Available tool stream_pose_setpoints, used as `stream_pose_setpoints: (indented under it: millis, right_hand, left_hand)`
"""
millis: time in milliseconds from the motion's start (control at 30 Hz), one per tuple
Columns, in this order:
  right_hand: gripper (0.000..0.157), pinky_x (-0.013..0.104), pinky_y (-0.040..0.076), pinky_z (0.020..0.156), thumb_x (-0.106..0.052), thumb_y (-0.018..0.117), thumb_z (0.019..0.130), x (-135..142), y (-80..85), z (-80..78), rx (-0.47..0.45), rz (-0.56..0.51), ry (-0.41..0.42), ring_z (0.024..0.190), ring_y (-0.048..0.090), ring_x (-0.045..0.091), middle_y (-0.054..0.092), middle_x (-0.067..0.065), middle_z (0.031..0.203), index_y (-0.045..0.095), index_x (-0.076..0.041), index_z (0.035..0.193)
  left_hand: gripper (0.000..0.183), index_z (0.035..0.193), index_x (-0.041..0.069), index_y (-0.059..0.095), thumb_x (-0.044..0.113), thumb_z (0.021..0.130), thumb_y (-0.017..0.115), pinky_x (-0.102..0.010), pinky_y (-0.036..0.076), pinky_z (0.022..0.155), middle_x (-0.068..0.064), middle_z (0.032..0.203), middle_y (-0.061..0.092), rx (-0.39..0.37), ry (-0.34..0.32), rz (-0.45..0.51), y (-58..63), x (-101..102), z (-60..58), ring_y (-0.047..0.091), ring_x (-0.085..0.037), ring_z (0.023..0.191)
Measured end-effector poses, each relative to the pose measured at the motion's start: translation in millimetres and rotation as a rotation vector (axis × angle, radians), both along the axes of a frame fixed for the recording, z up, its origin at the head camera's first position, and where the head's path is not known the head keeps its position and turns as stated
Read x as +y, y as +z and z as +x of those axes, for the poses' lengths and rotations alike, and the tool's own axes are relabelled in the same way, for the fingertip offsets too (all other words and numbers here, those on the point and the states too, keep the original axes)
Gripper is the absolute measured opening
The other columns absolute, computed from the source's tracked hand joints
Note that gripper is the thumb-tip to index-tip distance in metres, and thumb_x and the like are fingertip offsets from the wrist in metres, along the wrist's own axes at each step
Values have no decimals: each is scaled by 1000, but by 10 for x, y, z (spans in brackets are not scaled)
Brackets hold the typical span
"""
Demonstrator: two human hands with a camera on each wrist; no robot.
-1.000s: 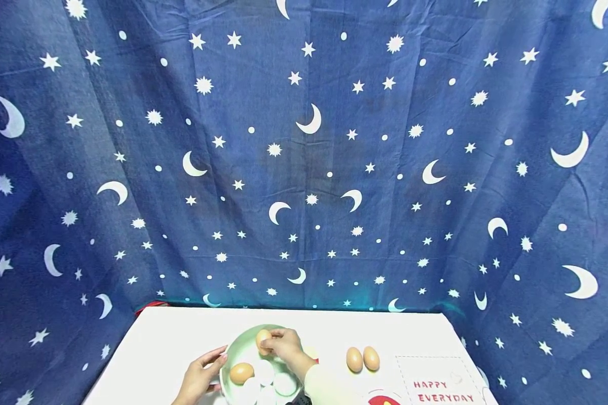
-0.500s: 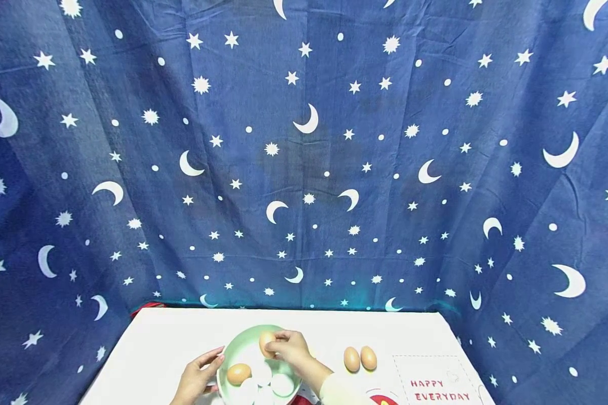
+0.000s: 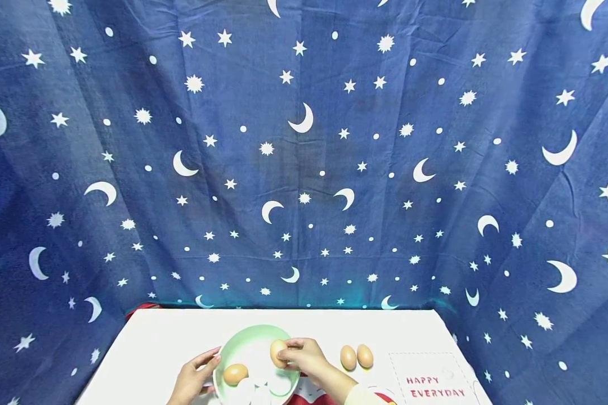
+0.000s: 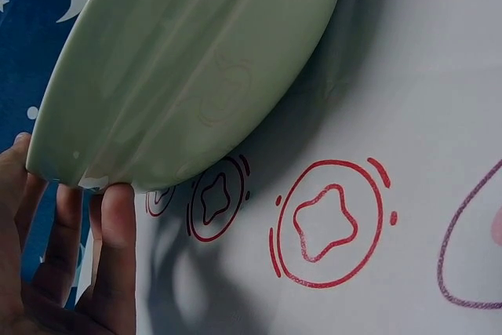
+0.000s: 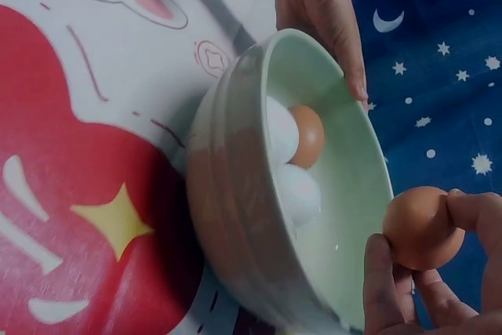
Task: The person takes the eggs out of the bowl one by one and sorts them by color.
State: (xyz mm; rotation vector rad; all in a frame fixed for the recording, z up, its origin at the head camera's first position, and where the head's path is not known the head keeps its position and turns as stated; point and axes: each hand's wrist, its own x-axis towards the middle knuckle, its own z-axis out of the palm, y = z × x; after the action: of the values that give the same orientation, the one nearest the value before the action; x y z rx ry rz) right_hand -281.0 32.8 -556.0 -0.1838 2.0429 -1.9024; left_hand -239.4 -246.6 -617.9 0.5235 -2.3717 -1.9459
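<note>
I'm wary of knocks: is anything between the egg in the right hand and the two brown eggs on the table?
Yes: in the head view, the right rim of the green bowl lies between the held egg and the two brown eggs. Past it, apart from the right hand itself, nothing visible stands in the way.

From here I see R hand [image 3: 304, 355] bare, forearm [image 3: 338, 383] bare just behind it, then a pale cream sleeve [image 3: 362, 396], plain-looking, farther back. L hand [image 3: 193, 378] also bare, incl. fingers [image 4: 119, 241].
</note>
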Motion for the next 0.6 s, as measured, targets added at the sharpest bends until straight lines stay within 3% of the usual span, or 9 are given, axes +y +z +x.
stream_pose_setpoints:
  millis: [333,600]
  right_hand:
    - [52,35,62,80,-7,68,87,513,28,72,-84,-69,49,83,71,19,67,16,103,48,23,124]
    - [61,32,61,81,-14,69,89,1030,48,95,-121,-34,24,88,71,19,67,15,105,43,26,127]
  left_hand:
    - [56,132,1,59,37,90,71,-38,62,58,-15,111,66,-39,5,0,5,-7,-19,67,-18,78]
    - [55,132,1,59,37,91,70,-38,63,59,-15,111,67,-48,7,-4,1,-9,-30,67,-18,78]
